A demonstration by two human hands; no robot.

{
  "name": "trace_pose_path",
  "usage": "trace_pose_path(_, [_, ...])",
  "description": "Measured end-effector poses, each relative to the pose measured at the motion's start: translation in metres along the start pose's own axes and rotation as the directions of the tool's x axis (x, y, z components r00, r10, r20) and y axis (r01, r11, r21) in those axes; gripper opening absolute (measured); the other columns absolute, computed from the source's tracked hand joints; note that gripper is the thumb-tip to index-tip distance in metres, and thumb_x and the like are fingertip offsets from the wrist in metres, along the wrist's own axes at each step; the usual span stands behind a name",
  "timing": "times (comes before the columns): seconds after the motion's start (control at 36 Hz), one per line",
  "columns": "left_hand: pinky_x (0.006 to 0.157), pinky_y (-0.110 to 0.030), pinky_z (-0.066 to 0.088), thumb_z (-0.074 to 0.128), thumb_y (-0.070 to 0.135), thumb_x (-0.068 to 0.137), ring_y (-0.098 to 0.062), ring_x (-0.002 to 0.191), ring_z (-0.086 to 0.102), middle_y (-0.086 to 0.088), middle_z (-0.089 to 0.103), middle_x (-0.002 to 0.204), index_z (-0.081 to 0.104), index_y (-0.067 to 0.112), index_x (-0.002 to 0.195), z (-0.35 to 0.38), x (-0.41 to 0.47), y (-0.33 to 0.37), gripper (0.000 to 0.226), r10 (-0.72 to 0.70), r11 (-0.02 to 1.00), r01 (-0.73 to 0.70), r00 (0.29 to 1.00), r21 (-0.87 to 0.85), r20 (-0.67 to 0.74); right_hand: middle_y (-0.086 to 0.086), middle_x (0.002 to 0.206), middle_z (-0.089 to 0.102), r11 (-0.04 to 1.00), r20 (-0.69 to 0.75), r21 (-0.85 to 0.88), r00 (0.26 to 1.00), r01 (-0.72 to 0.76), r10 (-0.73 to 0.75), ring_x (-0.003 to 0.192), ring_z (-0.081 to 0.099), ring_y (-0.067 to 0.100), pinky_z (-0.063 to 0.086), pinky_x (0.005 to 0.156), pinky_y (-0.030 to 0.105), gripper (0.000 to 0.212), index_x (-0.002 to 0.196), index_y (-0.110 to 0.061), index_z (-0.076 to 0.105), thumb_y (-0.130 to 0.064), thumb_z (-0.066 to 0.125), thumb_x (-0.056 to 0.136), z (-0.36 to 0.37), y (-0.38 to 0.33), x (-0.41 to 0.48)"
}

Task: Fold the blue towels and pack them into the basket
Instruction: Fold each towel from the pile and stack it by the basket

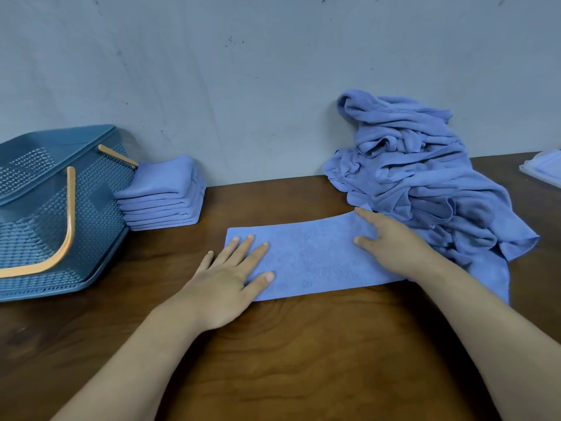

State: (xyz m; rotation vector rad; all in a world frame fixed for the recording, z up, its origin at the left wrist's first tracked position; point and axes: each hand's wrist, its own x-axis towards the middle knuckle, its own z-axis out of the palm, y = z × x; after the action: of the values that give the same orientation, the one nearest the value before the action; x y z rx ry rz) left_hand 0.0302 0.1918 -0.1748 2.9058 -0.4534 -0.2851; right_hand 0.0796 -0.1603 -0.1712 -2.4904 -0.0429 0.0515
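Observation:
A blue towel (309, 256), folded into a long strip, lies flat on the brown table in front of me. My left hand (230, 278) rests on its left end with fingers straight and spread. On the strip's right end my right hand (391, 241) presses flat, fingers extended. A heap of unfolded blue towels (419, 177) is piled against the wall at the right, touching the strip's right end. A stack of several folded blue towels (164, 192) stands at the left, beside a blue perforated basket (36, 208) with orange handles.
The grey wall (243, 71) runs along the back edge of the wooden table (303, 344). At the far right edge lies a pale blue flat object (543, 168), partly cut off. The basket appears tilted, leaning toward the folded stack.

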Motion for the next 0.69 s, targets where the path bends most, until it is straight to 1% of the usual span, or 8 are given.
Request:
trace_pose_path(0.14, [0.131,-0.049,-0.012,0.006,0.088,0.091,0.003,0.152,-0.035,0.031,-0.033,0.166,-0.021,0.064,0.157,-0.005,-0.007,0.005,0.075,-0.018,1.000,0.017,0.997,0.010,0.074,-0.005,0.170,0.033,1.000,0.024,-0.002,1.000,0.010,-0.010,0.156,0.030,0.021,0.029,0.121,0.035,0.071,0.166,-0.037,0.028,-0.035,0.063,0.105,-0.004,-0.005,-0.005])
trace_pose_path(0.25, [0.131,-0.049,-0.009,0.006,0.088,0.092,0.000,0.155,-0.032,0.028,-0.030,0.168,-0.021,0.062,0.157,0.001,-0.022,0.010,0.075,-0.032,0.999,0.029,0.995,0.027,0.095,-0.015,0.168,0.031,0.994,0.125,0.099,0.990,0.051,-0.063,0.156,0.028,0.012,0.029,0.118,0.028,0.070,0.161,-0.047,0.032,-0.035,0.068,0.102,-0.009,-0.003,-0.013])
trace_pose_path(0.31, [0.133,-0.044,0.001,0.010,0.086,0.095,-0.005,0.162,-0.008,0.024,-0.004,0.175,0.000,0.056,0.165,0.001,-0.025,0.015,0.077,-0.014,0.998,0.016,0.999,0.052,-0.041,-0.023,0.167,0.029,0.975,0.116,0.212,0.989,0.067,-0.093,0.156,0.023,0.003,0.027,0.116,0.026,0.068,0.157,-0.052,0.038,-0.037,0.071,0.100,-0.011,-0.005,-0.015])
trace_pose_path(0.39, [0.129,-0.036,0.016,0.022,0.076,0.101,-0.005,0.150,0.028,0.022,0.035,0.161,0.036,0.045,0.158,-0.003,-0.021,0.022,0.066,-0.018,1.000,0.019,0.959,-0.001,-0.283,-0.027,0.150,0.047,0.937,0.098,0.350,0.995,0.001,-0.038,0.143,0.039,-0.001,0.034,0.109,0.026,0.060,0.144,-0.057,0.053,-0.044,0.080,0.091,-0.019,-0.008,-0.015])
trace_pose_path(0.44, [0.129,-0.036,0.016,0.028,0.069,0.104,-0.007,0.154,0.022,0.020,0.032,0.164,0.037,0.044,0.158,-0.002,-0.017,0.018,0.061,-0.067,0.995,0.043,0.959,-0.093,-0.276,-0.021,0.138,0.056,0.925,0.123,0.378,0.992,-0.038,-0.009,0.129,0.052,-0.002,0.042,0.103,0.025,0.057,0.133,-0.056,0.062,-0.043,0.087,0.084,-0.025,-0.007,-0.015])
trace_pose_path(0.53, [0.133,-0.039,0.002,0.030,0.068,0.106,-0.004,0.162,-0.005,0.020,0.008,0.176,0.027,0.048,0.163,0.004,-0.012,0.007,0.061,-0.104,0.983,0.075,0.979,-0.168,-0.175,-0.021,0.136,0.058,0.936,0.158,0.347,0.987,-0.053,-0.002,0.118,0.058,-0.002,0.047,0.092,0.022,0.057,0.126,-0.055,0.067,-0.039,0.092,0.077,-0.032,-0.007,-0.019])
trace_pose_path(0.61, [0.132,-0.040,-0.005,0.028,0.071,0.105,-0.002,0.161,-0.014,0.021,-0.001,0.176,0.021,0.051,0.164,0.009,-0.008,0.001,0.063,-0.100,0.978,0.069,0.983,-0.199,-0.154,-0.024,0.136,0.055,0.974,0.118,0.228,0.993,-0.007,-0.021,0.113,0.058,-0.003,0.045,0.087,0.020,0.071,0.140,-0.061,0.055,-0.036,0.087,0.082,-0.031,-0.015,-0.022])
trace_pose_path(0.69, [0.131,-0.039,-0.007,0.027,0.073,0.104,-0.002,0.161,-0.015,0.022,-0.003,0.176,0.018,0.052,0.165,0.011,-0.005,-0.002,0.065,-0.090,0.979,0.059,0.984,-0.193,-0.155,-0.025,0.114,0.059,0.986,0.025,0.166,0.999,0.033,-0.038,0.091,0.059,-0.005,0.043,0.076,0.018,0.074,0.148,-0.060,0.046,-0.028,0.078,0.090,-0.024,-0.026,-0.028])
